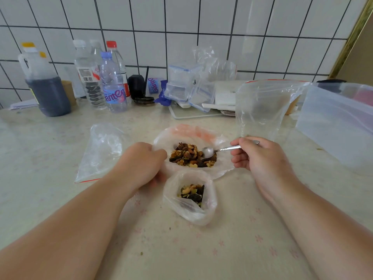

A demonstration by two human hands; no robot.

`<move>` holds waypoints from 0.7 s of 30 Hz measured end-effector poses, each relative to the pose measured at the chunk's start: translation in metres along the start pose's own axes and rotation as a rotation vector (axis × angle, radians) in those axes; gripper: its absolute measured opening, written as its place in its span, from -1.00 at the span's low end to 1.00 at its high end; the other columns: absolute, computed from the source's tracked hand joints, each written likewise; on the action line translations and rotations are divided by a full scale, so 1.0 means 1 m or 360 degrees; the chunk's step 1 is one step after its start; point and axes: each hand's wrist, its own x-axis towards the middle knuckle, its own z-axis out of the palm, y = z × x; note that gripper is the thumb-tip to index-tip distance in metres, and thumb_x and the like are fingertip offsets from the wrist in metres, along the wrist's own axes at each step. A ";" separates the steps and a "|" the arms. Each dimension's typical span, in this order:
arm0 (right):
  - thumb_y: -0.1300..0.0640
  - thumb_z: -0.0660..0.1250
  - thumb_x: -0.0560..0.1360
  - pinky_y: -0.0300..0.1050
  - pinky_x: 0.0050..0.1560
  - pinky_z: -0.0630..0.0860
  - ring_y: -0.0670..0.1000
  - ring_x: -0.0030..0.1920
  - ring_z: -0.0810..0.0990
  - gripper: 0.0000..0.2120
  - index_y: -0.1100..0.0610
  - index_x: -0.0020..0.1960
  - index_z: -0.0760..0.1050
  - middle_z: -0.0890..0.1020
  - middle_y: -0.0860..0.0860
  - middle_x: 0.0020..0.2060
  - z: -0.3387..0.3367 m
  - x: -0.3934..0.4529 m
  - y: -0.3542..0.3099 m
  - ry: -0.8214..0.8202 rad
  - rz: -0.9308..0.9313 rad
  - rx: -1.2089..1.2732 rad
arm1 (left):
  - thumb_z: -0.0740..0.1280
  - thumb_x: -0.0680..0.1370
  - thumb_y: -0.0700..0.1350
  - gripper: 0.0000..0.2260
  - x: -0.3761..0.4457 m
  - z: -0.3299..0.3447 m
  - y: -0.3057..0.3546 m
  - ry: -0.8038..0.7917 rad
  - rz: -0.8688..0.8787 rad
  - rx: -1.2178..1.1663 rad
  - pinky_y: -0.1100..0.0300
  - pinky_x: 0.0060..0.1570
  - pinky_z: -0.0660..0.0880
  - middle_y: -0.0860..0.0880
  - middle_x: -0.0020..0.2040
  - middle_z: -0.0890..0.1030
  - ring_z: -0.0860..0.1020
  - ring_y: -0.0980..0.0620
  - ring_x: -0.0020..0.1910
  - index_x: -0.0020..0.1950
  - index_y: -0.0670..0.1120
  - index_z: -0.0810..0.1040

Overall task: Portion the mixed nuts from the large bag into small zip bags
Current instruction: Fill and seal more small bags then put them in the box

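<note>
Scooping nuts (pixel 190 155) with spoon (pixel 214 151) gripped in right hand (pixel 260 158); left hand (pixel 145 164) pinching big bag (pixel 161 142); small bag (pixel 190 201) partly filled, another (pixel 101 152) lying empty.

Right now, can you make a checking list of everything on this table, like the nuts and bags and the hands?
Surface: pale counter with faint pink flower print, a few crumbs.
Job's things: large bag lies open, mixed nuts inside; small zip bag open nearer the person, partly filled; empty zip bag flat to the left; another clear bag stands behind.
Clutter: water bottles, dark-liquid jug, clear lidded boxes, big plastic tub.
Grippers: left hand holds the large bag's edge; right hand grips a spoon, bowl over the nuts.
Cables: nothing seen.
Surroundings: white tiled wall.
</note>
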 end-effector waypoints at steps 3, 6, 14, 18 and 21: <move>0.19 0.26 0.57 -0.07 -0.19 0.59 0.00 -0.32 0.67 -0.76 0.09 -0.15 0.69 0.69 0.04 -0.33 0.003 0.000 0.000 -0.0026 -0.0035 -0.0030 | 0.32 0.57 0.07 -0.74 0.005 0.004 -0.004 -0.0034 0.0093 0.0098 0.18 -0.39 0.45 -0.09 -0.37 0.70 0.50 0.06 -0.59 -0.16 -0.09 0.60; 0.18 0.28 0.59 -0.02 -0.12 0.64 0.02 -0.30 0.69 -0.77 0.05 -0.13 0.69 0.71 0.02 -0.31 0.007 -0.003 -0.001 -0.0149 -0.0143 -0.0160 | 0.31 0.58 0.11 -0.73 0.008 0.007 -0.007 -0.0026 0.0168 0.0088 0.20 -0.42 0.42 -0.02 -0.42 0.66 0.44 0.14 -0.65 -0.18 -0.04 0.60; 0.23 0.25 0.58 -0.19 -0.33 0.55 0.00 -0.36 0.63 -0.77 0.19 -0.14 0.67 0.67 0.05 -0.37 0.006 -0.002 -0.003 -0.0160 0.0051 0.0022 | 0.30 0.62 0.12 -0.70 0.009 0.010 -0.009 0.0017 0.0218 0.0028 0.16 -0.36 0.45 -0.02 -0.38 0.64 0.51 0.07 -0.50 -0.12 -0.06 0.64; 0.27 0.27 0.59 -0.21 -0.33 0.59 0.01 -0.33 0.66 -0.80 0.29 -0.09 0.65 0.68 0.13 -0.33 0.009 -0.004 -0.001 -0.0277 0.0284 0.0280 | 0.30 0.62 0.13 -0.68 0.009 0.010 -0.009 0.0000 0.0238 0.0056 0.15 -0.37 0.42 -0.01 -0.38 0.61 0.48 0.10 -0.51 -0.08 -0.11 0.62; 0.27 0.25 0.61 -0.23 -0.39 0.58 -0.03 -0.40 0.65 -0.79 0.30 -0.11 0.62 0.66 0.11 -0.39 0.009 -0.003 -0.002 -0.0218 0.0431 0.0476 | 0.32 0.59 0.11 -0.67 0.008 0.010 -0.008 -0.0016 0.0211 -0.0011 0.18 -0.40 0.40 0.06 -0.48 0.55 0.40 0.18 -0.64 -0.10 -0.16 0.58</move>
